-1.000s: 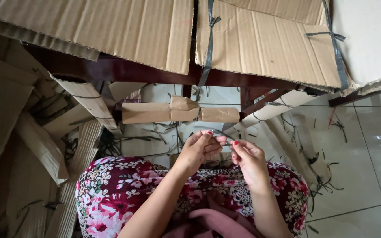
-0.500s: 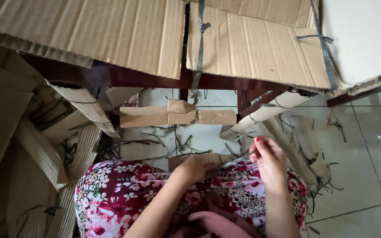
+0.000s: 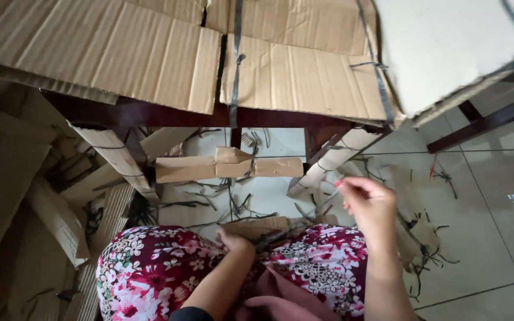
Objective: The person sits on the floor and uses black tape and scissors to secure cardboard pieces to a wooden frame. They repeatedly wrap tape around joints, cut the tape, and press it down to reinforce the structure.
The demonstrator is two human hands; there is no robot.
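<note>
Left hand (image 3: 234, 241) lying closed on a cardboard piece (image 3: 256, 226) at the floral lap, right hand (image 3: 369, 205) hovering raised with fingertips pinching shut, contents too small to tell

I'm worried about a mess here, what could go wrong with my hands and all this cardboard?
The right hand is raised and pinched, though on what is not clear; a thin strand could slip free. The left hand reaches among dark strap scraps by the knees, which may tangle. Bundled cardboard overhangs the table edge and could slide.

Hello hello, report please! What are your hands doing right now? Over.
Left hand down on lap, touching cardboard piece. Right hand raised, fingers pinched; can't tell on what. Strap scraps litter the floor.
</note>
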